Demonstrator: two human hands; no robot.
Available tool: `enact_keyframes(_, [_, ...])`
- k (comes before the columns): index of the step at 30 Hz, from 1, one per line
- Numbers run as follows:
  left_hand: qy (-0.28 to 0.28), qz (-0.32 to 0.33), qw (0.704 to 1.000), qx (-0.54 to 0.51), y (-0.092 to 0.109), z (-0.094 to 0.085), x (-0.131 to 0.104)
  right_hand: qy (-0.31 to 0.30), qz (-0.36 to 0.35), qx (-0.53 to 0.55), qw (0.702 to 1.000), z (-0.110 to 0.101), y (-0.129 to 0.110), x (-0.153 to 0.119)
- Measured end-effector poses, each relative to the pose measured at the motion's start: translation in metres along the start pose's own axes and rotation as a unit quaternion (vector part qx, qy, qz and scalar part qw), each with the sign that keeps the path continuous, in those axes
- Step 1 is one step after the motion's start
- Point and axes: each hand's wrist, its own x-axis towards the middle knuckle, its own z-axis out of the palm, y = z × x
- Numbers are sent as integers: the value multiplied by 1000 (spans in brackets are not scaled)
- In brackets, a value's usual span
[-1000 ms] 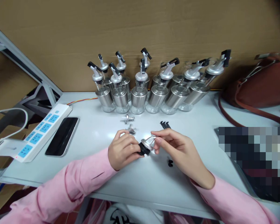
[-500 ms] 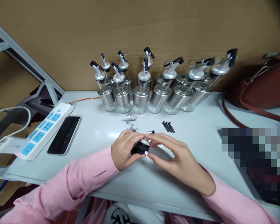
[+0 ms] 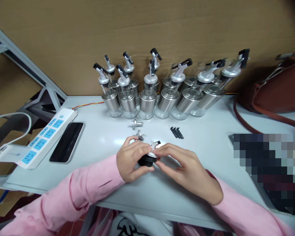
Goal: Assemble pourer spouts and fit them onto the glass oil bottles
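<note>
Head view: my left hand (image 3: 131,160) and my right hand (image 3: 184,168) meet over the near middle of the white table (image 3: 211,144). Both are closed on one pourer cap (image 3: 148,157). The left fingers wrap its black lower part; the right thumb and forefinger pinch its silver collar. A small spout with a dark tip stands out above the collar. My fingers cover most of the cap, so how it is oriented appears upright but is not certain.

Just behind my left hand lie two loose metal spouts (image 3: 137,128). Behind my right hand, well apart, lie short black pieces (image 3: 177,132) side by side. At the back, against the brown board, stands a group of steel-and-glass dispenser bottles (image 3: 147,98), each capped. To the left lie a dark phone (image 3: 67,142) and, beside it, a white power strip (image 3: 39,141). A brown bag (image 3: 275,91) sits at the far right.
</note>
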Motion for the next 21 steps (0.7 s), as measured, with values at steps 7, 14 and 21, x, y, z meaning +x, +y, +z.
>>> enact_keyframes(7, [-6,-5,1000,23,2,-2,0,-17,8,-5,1000,0,2,-1])
enact_keyframes(14, [-18,-15,1000,13,2,-1,0,-17,15,-34,999,0,2,-1])
enact_keyframes(21, [-24,-20,999,18,3,-3,1,-20,17,-35,999,0,2,-1])
